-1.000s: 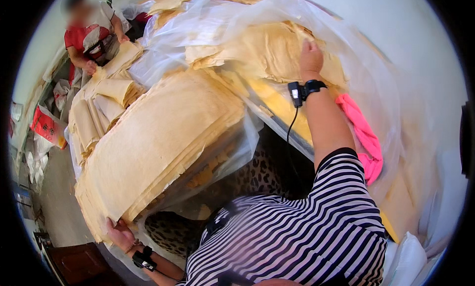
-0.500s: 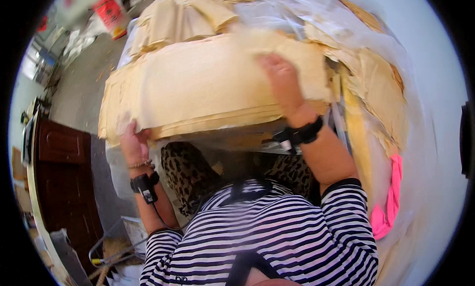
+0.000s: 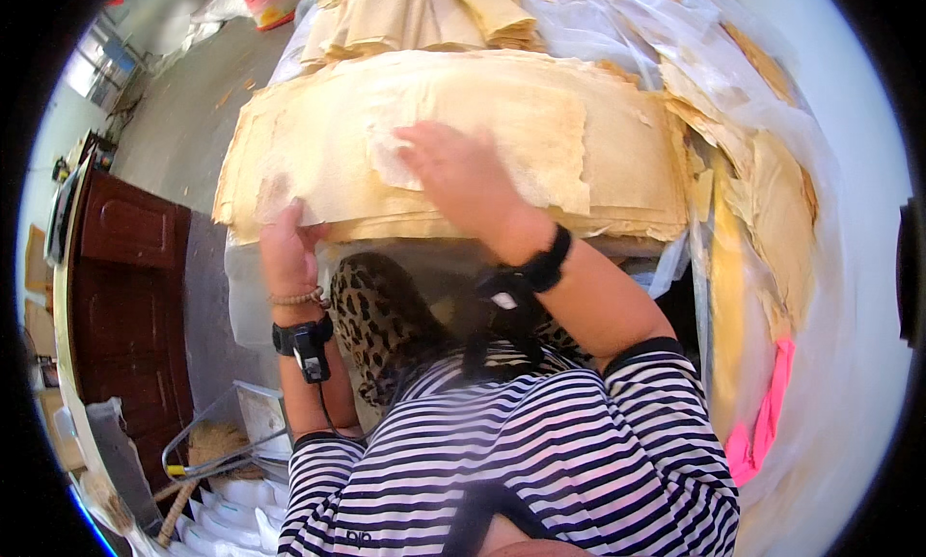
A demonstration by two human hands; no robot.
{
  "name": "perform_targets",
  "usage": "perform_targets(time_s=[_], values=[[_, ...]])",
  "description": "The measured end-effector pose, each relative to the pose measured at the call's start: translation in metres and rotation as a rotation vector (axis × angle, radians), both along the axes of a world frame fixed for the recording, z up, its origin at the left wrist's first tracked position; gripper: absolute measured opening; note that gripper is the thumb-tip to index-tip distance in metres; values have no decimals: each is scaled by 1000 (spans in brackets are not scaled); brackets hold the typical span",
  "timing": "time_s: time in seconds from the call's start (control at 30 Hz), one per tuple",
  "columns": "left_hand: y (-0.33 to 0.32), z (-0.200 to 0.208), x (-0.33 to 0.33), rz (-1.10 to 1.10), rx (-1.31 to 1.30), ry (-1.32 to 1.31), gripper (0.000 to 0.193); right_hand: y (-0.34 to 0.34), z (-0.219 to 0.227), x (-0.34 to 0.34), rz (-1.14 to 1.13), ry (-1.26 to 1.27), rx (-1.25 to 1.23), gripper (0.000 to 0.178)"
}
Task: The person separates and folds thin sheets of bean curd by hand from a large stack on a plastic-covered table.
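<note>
A broad stack of thin tan sheets (image 3: 637,162) with ragged edges lies in front of me. My left hand (image 3: 289,237) is at the stack's near left edge. Its fingers lie on the top sheet with the thumb apart, though the fingertips are faint and blurred. My right hand (image 3: 463,176) reaches over the middle of the stack, fingers stretched out and low over the sheets, slightly smeared by motion. Beside its fingertips shows a pale, whitish patch (image 3: 388,160) with an uneven edge; whether it is a separate piece I cannot tell.
Folded tan sheets (image 3: 386,17) lie beyond the stack. More ragged sheets (image 3: 776,219) and clear plastic film (image 3: 666,46) run along the right, with a pink strip (image 3: 772,412) nearer me. A dark red wooden cabinet (image 3: 121,297) and a metal-framed item (image 3: 207,427) stand at left.
My right hand has swept left and nearer me, from the stack's right part to its middle. The blurred lifted sheet part has come down. My left hand stays at the left edge.
</note>
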State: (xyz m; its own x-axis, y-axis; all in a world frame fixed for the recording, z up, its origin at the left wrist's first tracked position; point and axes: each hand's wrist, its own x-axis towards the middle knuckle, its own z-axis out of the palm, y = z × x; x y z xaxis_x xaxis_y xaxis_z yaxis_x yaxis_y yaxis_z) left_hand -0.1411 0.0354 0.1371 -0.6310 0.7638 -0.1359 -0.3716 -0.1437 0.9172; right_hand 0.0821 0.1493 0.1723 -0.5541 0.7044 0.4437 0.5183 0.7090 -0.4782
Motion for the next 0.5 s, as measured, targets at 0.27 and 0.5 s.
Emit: perform_targets(time_s=[0.27,0.5], values=[[-6,-7,-8,-6,8,14,30,21,-14,77,-205,-290,219,54],[23,46,23,190,33,357,36,24,-15,79,-167,-309,187,52]])
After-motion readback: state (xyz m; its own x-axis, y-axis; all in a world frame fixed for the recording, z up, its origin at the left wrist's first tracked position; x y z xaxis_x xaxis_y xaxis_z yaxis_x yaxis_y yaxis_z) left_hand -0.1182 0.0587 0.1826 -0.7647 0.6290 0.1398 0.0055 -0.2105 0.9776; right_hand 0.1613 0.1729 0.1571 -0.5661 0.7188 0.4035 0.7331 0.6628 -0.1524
